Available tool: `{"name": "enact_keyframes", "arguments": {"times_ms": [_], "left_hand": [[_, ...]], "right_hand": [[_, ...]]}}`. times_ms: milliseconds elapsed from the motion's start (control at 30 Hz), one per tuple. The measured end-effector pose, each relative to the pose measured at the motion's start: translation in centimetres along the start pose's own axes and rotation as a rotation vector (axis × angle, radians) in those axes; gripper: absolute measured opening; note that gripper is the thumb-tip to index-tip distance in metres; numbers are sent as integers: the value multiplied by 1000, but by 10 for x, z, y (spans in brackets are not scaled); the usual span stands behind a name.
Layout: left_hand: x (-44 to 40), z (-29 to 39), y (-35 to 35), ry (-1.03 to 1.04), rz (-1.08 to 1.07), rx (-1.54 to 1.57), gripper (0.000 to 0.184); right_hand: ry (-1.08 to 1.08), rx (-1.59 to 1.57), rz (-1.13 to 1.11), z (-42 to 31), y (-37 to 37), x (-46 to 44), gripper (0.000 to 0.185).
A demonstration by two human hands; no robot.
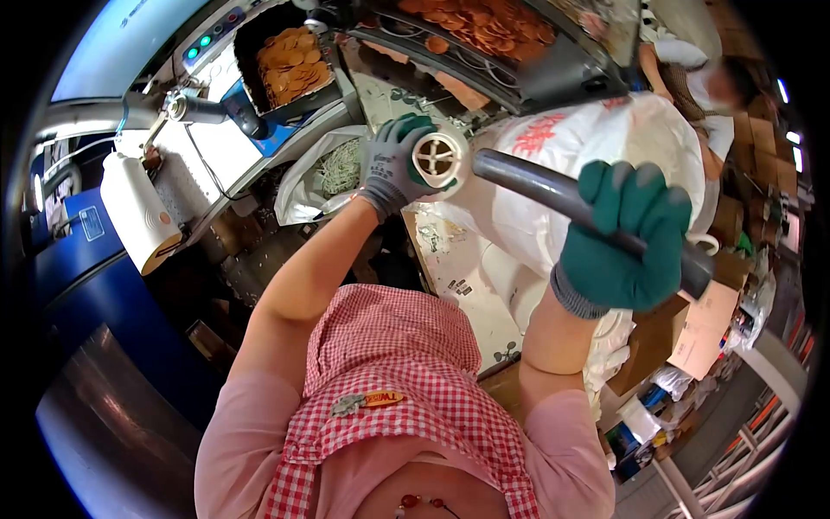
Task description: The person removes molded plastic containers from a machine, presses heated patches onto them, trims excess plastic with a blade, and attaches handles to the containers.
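My left hand (393, 164), in a grey glove with green fingertips, is closed around a white round plastic part (460, 157) with cross-shaped spokes inside its open end. My right hand (627, 238), in a green glove, grips a dark grey round bar or tube (536, 183). The bar's near end points at the white part, with a small gap visible between them. Its other end sticks out below my right fist. Whether the bar is hollow cannot be seen.
A large white plastic sack (553, 147) with red print bulges behind the bar. A black bin (251, 65) holds copper-coloured discs, and more discs (484, 26) lie in a dark tray. A white bag (298, 195) holds thin strips. Another person (692, 78) is at upper right.
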State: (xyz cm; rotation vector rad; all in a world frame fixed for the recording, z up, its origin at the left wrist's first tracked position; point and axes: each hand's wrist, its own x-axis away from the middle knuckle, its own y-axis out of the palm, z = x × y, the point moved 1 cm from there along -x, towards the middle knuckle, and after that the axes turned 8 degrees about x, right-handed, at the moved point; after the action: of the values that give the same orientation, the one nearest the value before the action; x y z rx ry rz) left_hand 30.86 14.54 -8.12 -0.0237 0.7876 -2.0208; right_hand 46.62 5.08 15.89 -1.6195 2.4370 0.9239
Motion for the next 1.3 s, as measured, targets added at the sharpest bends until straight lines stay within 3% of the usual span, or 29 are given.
{"name": "enact_keyframes", "arguments": {"times_ms": [67, 100, 167, 200, 300, 367, 400, 467, 500, 533, 567, 600, 667, 733, 800, 867, 900, 933, 1000, 1067, 1167, 1233, 1267, 1300], "left_hand": [[-1, 0, -4, 7, -5, 23, 76], [0, 1, -3, -2, 13, -3, 76], [-2, 0, -5, 0, -5, 6, 78], [-2, 2, -8, 10, -21, 9, 78], [-3, -4, -11, 40, -19, -3, 74], [0, -8, -5, 67, 33, 74, 73], [0, -1, -7, 44, 25, 46, 72], [0, -2, -8, 35, -36, 62, 73], [0, 0, -7, 68, 13, 30, 77], [1, 1, -4, 41, 13, -7, 78], [3, 4, -6, 26, 8, -4, 78], [1, 3, -8, 26, -1, 4, 78], [-4, -3, -3, 44, -40, 81, 76], [-5, 1, 1, -6, -73, 152, 73], [-10, 14, -10, 126, 10, -8, 71], [-7, 28, -33, 180, -39, -8, 77], [-7, 39, -48, 217, -47, 9, 77], [-9, 58, -69, 255, -45, 11, 76], [-4, 95, -114, 309, -93, -114, 74], [-1, 129, -156, 341, -192, -148, 74], [6, 172, -205, 263, -559, -73, 74], [25, 183, -223, 109, -817, -73, 78], [40, 174, -223, 86, -891, -18, 79], [51, 171, -217, -8, -1019, -13, 80]], "right_hand": [[-37, 202, -175, -9, 14, -4, 26], [-74, 147, -148, -3, 18, 1, 22], [-81, 551, 223, 68, 11, 27, 19], [131, 710, 192, 121, -1, 42, 9], [188, 665, 304, 184, -28, 62, 4], [-17, 614, 259, 125, -7, 46, 3], [-81, 411, 220, 88, -4, 38, 4], [-283, 528, 108, 7, -17, 22, 14], [-359, 384, 55, -24, -17, 16, 15], [-389, 585, 5, -57, -32, 12, 16], [-335, 1055, 48, -77, -56, 9, 13], [-296, 1329, 110, -82, -86, 5, 6], [-219, 1632, 115, -62, -160, -15, 18], [-14, 1786, -23, -55, -162, -35, 34], [-268, 2079, -158, -51, -175, -45, 35], [-61, 2062, 175, -78, -152, -1, 40], [317, 2076, 163, -90, -151, 20, 44], [540, 2089, 71, -94, -153, 43, 47], [739, 2091, -103, -86, -139, 76, 59], [670, 2200, -248, -75, -152, 89, 55], [649, 2299, -177, -91, -150, 80, 43], [471, 2501, -117, -106, -163, 82, 43], [647, 2592, -4, -117, -145, 75, 40], [458, 2517, 74, -127, -146, 81, 38]]}}
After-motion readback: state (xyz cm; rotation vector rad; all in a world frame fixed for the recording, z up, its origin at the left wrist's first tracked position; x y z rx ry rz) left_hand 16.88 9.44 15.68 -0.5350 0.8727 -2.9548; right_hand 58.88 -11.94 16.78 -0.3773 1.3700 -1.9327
